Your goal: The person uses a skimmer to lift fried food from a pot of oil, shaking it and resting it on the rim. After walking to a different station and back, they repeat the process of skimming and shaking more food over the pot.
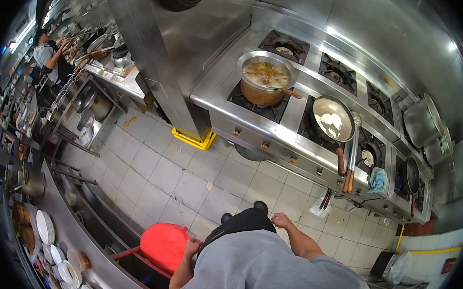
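My left hand [192,246] hangs low beside the dark apron [240,224], its fingers curled with nothing visible in them. Just to its left is a round red plastic top [162,246], perhaps a stool. My right hand [281,220] is held out in front of my right side, loosely closed, and nothing shows in it. Ahead of it, a frying pan [333,118] with white contents sits on the stove, its wooden handle towards me. A long-handled ladle [353,152] lies alongside. On another burner, a large pot [264,78] holds bubbling brownish liquid, with a wooden handle over its rim.
The steel stove [274,142] runs across the front, with a blue cloth [378,181] at its edge. A steel pillar stands in a yellow base guard [193,138]. Stacked plates [45,227] are on the left counter. A person [48,56] works at the far left.
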